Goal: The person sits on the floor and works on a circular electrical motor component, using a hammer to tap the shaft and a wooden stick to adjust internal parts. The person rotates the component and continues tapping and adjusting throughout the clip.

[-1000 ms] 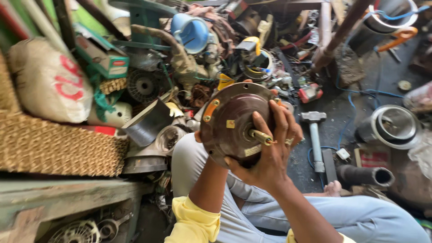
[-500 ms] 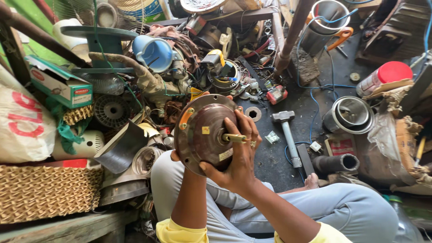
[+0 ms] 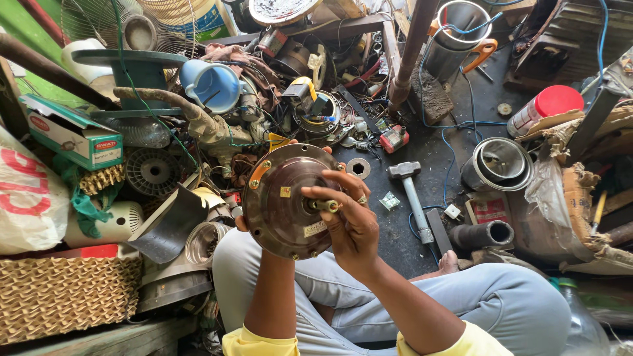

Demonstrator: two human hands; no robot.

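- Head view: a person sits cross-legged on a dark workshop floor (image 3: 448, 165), holding a round brown motor housing (image 3: 280, 198) up in front of the knees, its flat face turned toward the camera.
- The right hand (image 3: 353, 221) lies over the right side of the housing face; its fingertips (image 3: 316, 193) close around the brass shaft (image 3: 328, 206) that sticks out of the centre. A ring shows on one finger.
- The left hand (image 3: 241, 223) is almost wholly hidden behind the housing; only a little of it shows at the left rim, where it supports the part from behind. Grip is on the housing, though the fingers cannot be seen.
- The housing sits between both hands, above the lap, clear of the floor.
- A hammer (image 3: 410, 191) with a pale handle lies on the floor just right of the right hand, not touched.
- A steel pot (image 3: 499, 163) stands further right; a black pipe stub (image 3: 482, 235) lies near it.
- Far left of the housing: a light blue plastic jug (image 3: 210, 84) on its side among scrap parts.
- Near left: a woven cane panel (image 3: 66, 293) and a white sack (image 3: 30, 194).
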